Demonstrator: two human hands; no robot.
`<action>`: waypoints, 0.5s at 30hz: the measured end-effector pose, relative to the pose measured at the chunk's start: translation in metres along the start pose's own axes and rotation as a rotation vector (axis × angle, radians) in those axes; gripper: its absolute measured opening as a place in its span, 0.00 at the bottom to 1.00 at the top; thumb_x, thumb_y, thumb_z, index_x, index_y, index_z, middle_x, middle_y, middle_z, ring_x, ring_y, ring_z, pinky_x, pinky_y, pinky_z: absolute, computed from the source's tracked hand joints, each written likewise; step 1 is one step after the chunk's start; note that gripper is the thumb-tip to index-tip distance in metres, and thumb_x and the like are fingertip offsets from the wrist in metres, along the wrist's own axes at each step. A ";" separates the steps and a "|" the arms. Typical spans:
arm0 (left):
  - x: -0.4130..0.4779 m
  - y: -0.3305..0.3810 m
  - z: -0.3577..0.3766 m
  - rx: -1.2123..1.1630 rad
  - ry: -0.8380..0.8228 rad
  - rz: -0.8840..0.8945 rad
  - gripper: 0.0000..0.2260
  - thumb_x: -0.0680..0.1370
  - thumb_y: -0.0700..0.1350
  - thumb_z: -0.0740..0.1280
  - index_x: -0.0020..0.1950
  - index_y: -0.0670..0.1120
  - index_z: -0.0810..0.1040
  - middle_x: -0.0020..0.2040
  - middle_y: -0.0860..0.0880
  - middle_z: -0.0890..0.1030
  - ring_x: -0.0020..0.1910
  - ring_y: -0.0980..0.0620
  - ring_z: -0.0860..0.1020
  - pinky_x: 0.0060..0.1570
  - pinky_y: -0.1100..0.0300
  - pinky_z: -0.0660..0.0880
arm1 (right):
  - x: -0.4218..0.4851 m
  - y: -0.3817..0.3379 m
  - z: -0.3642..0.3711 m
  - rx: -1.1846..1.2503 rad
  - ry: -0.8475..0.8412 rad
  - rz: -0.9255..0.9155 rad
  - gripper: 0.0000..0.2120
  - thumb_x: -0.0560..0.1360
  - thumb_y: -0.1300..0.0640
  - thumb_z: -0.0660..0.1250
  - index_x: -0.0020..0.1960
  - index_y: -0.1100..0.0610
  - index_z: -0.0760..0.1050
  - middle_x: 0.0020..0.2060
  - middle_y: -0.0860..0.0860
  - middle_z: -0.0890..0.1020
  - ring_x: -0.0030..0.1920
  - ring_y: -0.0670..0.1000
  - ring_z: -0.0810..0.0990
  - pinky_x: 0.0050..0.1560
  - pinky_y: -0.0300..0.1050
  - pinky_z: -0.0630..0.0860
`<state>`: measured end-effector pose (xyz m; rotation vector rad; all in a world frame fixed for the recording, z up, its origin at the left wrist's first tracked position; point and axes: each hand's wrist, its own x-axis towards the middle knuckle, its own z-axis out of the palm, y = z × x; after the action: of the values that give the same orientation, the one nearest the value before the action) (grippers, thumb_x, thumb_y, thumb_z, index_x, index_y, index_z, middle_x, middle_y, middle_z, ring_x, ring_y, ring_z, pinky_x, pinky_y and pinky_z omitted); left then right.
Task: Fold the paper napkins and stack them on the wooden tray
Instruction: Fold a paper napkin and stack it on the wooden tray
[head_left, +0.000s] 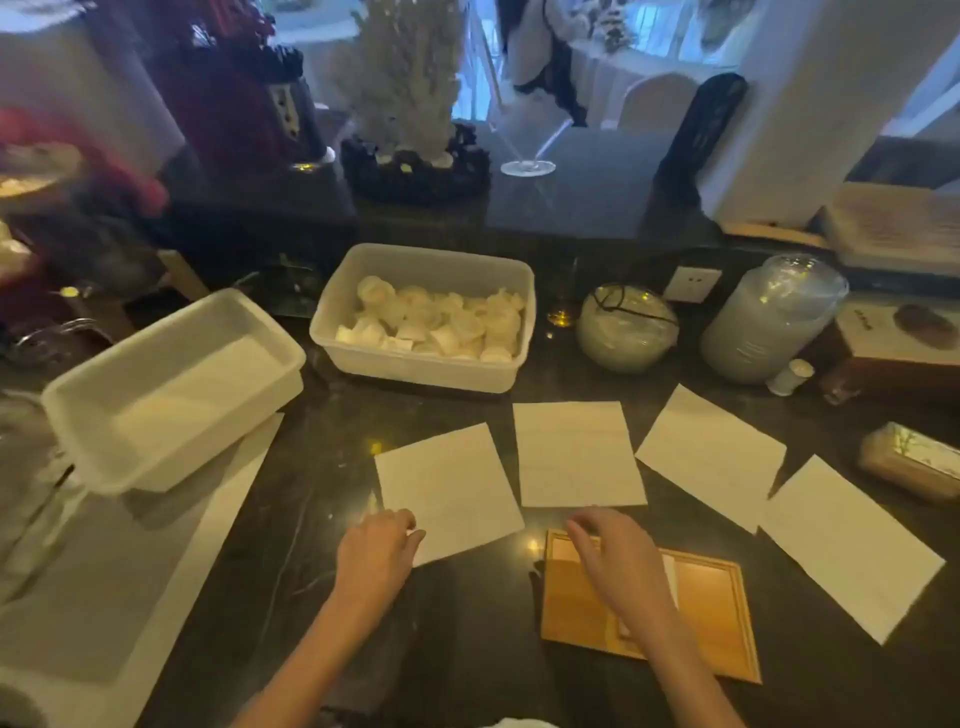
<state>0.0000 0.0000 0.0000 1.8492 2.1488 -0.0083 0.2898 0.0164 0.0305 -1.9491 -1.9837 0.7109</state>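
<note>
This looks like a service counter in a restaurant or banquet hall. The dark stone surface (291, 519) carries a plastic tub (415, 371) and stacked clear lids (769, 322). Behind a stemmed glass (527, 166) stand a white-draped table (613, 70) and a covered chair (657, 101).

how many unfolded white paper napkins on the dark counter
4 napkins: one at the left hand, one behind the wooden tray, two further right. Others may hide under the right hand.

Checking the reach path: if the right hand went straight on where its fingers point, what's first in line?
Probably the flat napkin just beyond the wooden tray; the right hand is over the tray's far left corner. Its height is unclear.
</note>
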 end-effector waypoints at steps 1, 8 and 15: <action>0.005 -0.007 0.003 -0.043 0.000 -0.027 0.12 0.82 0.55 0.64 0.56 0.49 0.82 0.52 0.49 0.86 0.51 0.49 0.84 0.49 0.54 0.79 | 0.007 -0.008 0.013 0.023 -0.009 0.026 0.09 0.80 0.49 0.65 0.56 0.48 0.81 0.50 0.44 0.84 0.49 0.43 0.80 0.49 0.37 0.76; 0.048 -0.028 0.025 -0.417 -0.090 -0.412 0.16 0.82 0.50 0.65 0.65 0.40 0.74 0.63 0.40 0.80 0.62 0.39 0.79 0.58 0.48 0.75 | 0.070 -0.053 0.094 0.114 -0.043 0.240 0.08 0.81 0.57 0.64 0.53 0.58 0.81 0.48 0.53 0.85 0.44 0.48 0.80 0.43 0.41 0.73; 0.057 -0.016 0.050 -0.482 -0.201 -0.607 0.22 0.80 0.44 0.69 0.70 0.39 0.65 0.67 0.38 0.77 0.65 0.37 0.78 0.61 0.45 0.76 | 0.093 -0.070 0.140 0.085 -0.077 0.380 0.09 0.81 0.56 0.65 0.57 0.60 0.76 0.53 0.55 0.81 0.53 0.55 0.83 0.51 0.43 0.78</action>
<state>-0.0117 0.0419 -0.0635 0.8653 2.2282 0.1671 0.1523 0.0885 -0.0645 -2.3031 -1.6038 0.9543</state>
